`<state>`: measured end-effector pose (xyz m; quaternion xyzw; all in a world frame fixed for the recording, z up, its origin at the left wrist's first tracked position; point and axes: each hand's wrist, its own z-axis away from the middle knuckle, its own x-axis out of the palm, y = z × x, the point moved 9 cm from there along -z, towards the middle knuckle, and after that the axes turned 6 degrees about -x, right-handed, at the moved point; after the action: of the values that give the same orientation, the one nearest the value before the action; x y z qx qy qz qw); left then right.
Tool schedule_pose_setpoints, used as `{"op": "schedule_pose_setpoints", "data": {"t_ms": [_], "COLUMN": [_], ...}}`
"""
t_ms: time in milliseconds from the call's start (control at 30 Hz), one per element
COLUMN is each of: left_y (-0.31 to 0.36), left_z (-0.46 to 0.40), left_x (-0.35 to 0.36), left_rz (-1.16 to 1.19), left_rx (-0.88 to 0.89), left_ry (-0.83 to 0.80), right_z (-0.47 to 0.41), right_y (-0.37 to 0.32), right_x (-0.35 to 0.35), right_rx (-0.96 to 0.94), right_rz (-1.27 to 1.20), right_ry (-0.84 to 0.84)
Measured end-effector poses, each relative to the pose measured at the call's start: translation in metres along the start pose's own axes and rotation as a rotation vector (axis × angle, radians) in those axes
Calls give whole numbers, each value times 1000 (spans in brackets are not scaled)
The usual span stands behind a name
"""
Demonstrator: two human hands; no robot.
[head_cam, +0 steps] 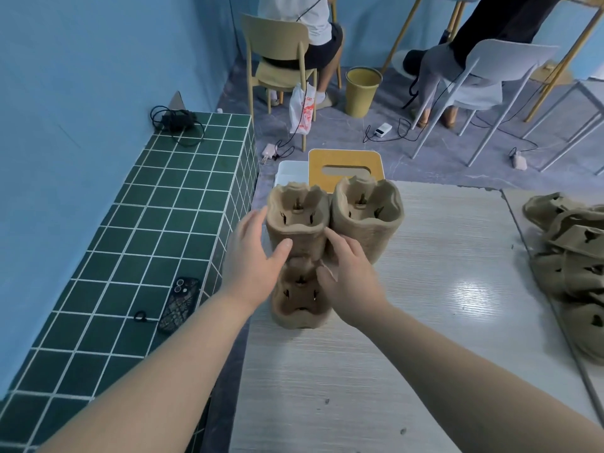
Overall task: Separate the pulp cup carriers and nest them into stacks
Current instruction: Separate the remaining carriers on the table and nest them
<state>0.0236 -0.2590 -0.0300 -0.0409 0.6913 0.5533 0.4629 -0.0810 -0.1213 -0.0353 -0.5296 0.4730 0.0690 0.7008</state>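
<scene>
My left hand (pixel 258 253) and right hand (pixel 351 276), both with fingers spread and gripping nothing, flank the tall stack of nested brown pulp cup carriers (pixel 298 220) on the pale wood-grain table (pixel 425 322). A loose pile of carriers (pixel 570 256) lies at 3 o'clock.

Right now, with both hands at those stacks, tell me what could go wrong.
1. The tall left stack stands close to the table edge; a push from the right hand could tip it off.
2. It touches the right stack, so shifting one may topple the other.
3. The left hand could knock the short stack in front.
</scene>
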Motion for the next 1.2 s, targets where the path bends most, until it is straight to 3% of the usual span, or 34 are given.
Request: {"op": "schedule_pose_setpoints", "data": {"t_ms": [100, 233, 467, 667, 933, 1200], "left_y": [24, 67, 153, 230, 318, 323], "left_z": [23, 53, 89, 119, 161, 191], "left_x": [5, 40, 150, 249, 384, 462], "left_rz": [-32, -98, -232, -304, -341, -321], "left_rx": [125, 257, 469, 532, 476, 235], "left_ry": [22, -71, -287, -359, -436, -611], "right_z": [18, 44, 101, 152, 199, 205], "right_y": [12, 45, 137, 235, 360, 415], "right_x": [-16, -48, -133, -219, -314, -315], "right_rx": [-8, 36, 203, 306, 339, 245], "right_rz": [33, 73, 162, 254, 243, 148], "right_ry": [16, 57, 158, 224, 226, 63]}}
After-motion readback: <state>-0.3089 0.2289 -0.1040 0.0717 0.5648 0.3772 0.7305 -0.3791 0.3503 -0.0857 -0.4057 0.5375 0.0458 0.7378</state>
